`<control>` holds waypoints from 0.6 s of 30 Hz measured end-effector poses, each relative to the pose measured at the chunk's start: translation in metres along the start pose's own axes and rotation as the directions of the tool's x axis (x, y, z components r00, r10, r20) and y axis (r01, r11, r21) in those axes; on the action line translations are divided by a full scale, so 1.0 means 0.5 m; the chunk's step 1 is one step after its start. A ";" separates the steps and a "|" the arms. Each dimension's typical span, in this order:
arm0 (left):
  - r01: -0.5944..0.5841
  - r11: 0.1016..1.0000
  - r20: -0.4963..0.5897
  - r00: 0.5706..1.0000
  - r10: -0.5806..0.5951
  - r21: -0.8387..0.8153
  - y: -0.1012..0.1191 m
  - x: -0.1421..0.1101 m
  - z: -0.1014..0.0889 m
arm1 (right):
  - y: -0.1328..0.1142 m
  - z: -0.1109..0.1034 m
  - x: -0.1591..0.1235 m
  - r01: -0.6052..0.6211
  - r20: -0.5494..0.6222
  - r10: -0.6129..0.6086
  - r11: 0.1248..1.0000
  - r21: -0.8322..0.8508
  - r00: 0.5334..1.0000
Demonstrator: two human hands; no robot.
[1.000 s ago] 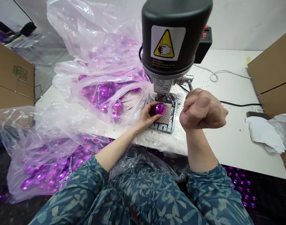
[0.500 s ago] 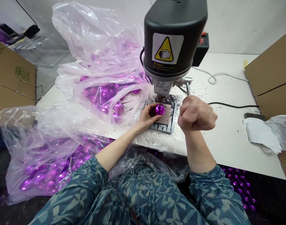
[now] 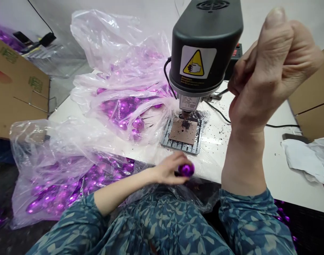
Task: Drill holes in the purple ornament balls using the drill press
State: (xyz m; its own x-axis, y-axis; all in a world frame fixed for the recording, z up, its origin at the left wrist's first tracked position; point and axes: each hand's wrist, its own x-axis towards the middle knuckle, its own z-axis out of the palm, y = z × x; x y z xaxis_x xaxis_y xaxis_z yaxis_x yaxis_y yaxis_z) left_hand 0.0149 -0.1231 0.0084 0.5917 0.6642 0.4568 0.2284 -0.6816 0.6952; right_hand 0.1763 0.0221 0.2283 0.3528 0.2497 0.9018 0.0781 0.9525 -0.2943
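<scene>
The left hand (image 3: pixel 168 169) has just pulled the faceted purple ball (image 3: pixel 186 170) away from the drill press (image 3: pixel 204 46); it was on the tan pad (image 3: pixel 183 131) a moment ago and now sits in the fingers, low by the front edge of the worktop (image 3: pixel 273 159), grasped and clear of the drill. The pad is bare except for a small heap of black shavings (image 3: pixel 187 124), on a slotted metal plate (image 3: pixel 166 143). The left forearm lies low across the body. The right hand (image 3: pixel 268 67) has swung up close to the camera, clenched in a fist, wrist bent, forearm nearly upright. The thin feed lever (image 3: pixel 223 92) runs into its fingers, but the grip itself is hidden. More purple balls (image 3: pixel 122 109) lie in the clear plastic bag (image 3: pixel 119 46) beside the plate.
</scene>
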 end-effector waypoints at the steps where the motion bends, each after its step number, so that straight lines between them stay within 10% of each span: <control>1: -0.069 0.998 0.143 0.988 0.066 0.014 0.013 -0.025 0.006 | -0.001 -0.001 0.000 -0.004 0.009 0.004 1.000 -0.011 1.000; 5: -0.246 0.949 0.427 0.893 0.142 0.197 0.022 -0.115 0.031 | -0.008 -0.004 0.000 -0.022 0.003 0.022 0.999 -0.041 1.000; 9: -0.222 0.942 0.377 0.919 0.116 0.253 -0.009 -0.149 0.046 | -0.009 -0.005 -0.001 -0.025 -0.018 0.025 0.999 -0.033 1.000; 14: -0.041 0.986 -0.202 0.977 0.073 0.160 -0.113 -0.042 -0.059 | -0.007 -0.004 -0.002 -0.011 -0.027 0.010 0.999 -0.041 1.000; 18: 0.456 0.872 -0.491 0.809 -0.323 0.177 -0.248 0.125 -0.217 | -0.005 -0.005 0.000 -0.004 -0.037 0.003 0.999 -0.038 0.999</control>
State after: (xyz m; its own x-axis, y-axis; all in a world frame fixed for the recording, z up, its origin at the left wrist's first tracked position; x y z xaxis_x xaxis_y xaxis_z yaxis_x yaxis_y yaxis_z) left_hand -0.0605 0.0360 0.0111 0.0258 0.9083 0.4176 0.6059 -0.3465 0.7161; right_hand 0.1786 0.0195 0.2282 0.3869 0.2458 0.8887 0.1124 0.9440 -0.3101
